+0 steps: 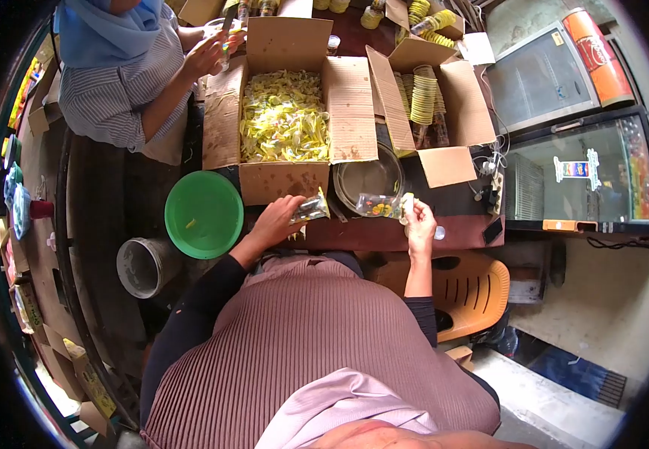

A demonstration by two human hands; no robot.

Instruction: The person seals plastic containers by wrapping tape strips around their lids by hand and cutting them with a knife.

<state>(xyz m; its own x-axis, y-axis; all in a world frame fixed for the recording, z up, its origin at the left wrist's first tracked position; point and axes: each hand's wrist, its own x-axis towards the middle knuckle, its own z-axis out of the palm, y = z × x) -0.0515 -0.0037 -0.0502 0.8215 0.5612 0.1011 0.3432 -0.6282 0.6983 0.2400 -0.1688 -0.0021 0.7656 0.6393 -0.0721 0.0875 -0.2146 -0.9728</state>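
My left hand (278, 220) holds a small clear packet (311, 209) with yellow edges and dark contents, in front of the open box. In my right hand (420, 227) is a clear printed plastic wrapper (378, 206), pinched at its pale end; it lies across the near side of a round metal pan (369, 179). A cardboard box (257, 179) full of small yellow packets (283, 116) stands just beyond my left hand. The wrapper's exact contents are too small to tell.
A green round tray (204, 215) and a grey bucket (141, 267) are at left. Another person (119, 82) works at the upper left. An open box (448, 166) with stacked cups is at the upper right. An orange chair (474, 288) and glass-fronted cooler (583, 176) stand right.
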